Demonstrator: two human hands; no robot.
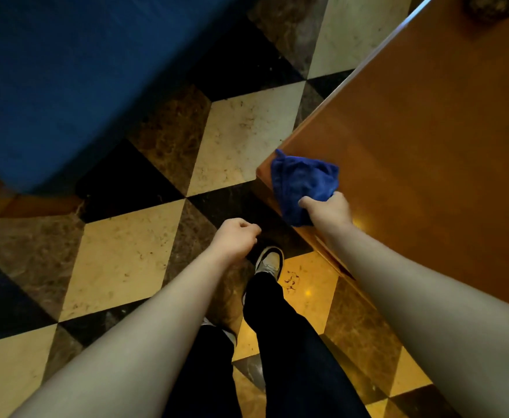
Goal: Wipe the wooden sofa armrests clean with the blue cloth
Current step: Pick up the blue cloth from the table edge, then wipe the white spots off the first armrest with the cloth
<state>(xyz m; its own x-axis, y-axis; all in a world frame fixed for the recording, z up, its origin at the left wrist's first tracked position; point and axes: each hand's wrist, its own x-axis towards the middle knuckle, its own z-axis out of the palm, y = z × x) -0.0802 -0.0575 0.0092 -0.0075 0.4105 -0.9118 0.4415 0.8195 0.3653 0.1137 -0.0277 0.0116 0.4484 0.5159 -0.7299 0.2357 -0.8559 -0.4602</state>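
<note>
A bunched blue cloth hangs from my right hand, which grips its lower edge. The cloth lies against the near corner of a glossy orange-brown wooden surface that fills the right side of the view. My left hand hovers over the floor to the left of that corner, fingers curled into a loose fist with nothing in it. A blue upholstered sofa fills the upper left, with a strip of its wooden base showing under its near edge.
The floor is polished marble in cream, brown and black diamonds. My legs in dark trousers and one shoe stand between the sofa and the wooden surface. A dark object sits at the far top right of the wood.
</note>
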